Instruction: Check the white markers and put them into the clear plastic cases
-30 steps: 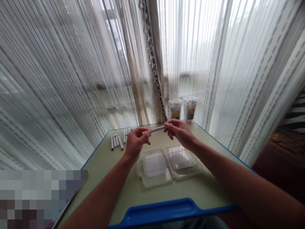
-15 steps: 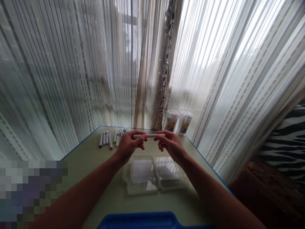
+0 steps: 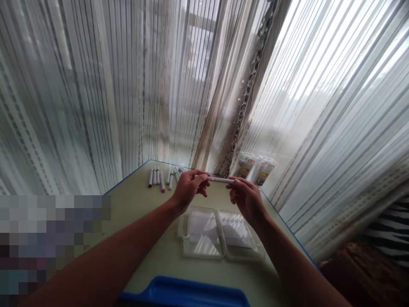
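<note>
My left hand (image 3: 189,189) and my right hand (image 3: 249,197) are raised above the table, facing each other. Between them they hold a slim white marker (image 3: 220,180) level, fingertips pinched on its two ends, so the ends are hidden. Below the hands lies an open clear plastic case (image 3: 203,256), its two halves spread flat with white paper in each. Beyond my left hand, several white markers (image 3: 162,183) with coloured ends lie on the table, some partly hidden by the hand.
Two clear boxes, one on the left (image 3: 245,166) and one on the right (image 3: 264,172), stand at the table's far corner. A blue tray (image 3: 198,292) is at the near edge. Sheer striped curtains (image 3: 172,106) hang behind the blue-edged table (image 3: 128,209).
The camera view has turned and tilted, shifting the scene to the right. My fingers now cover the marker's ends, where earlier both ends stuck out past my fingertips.
</note>
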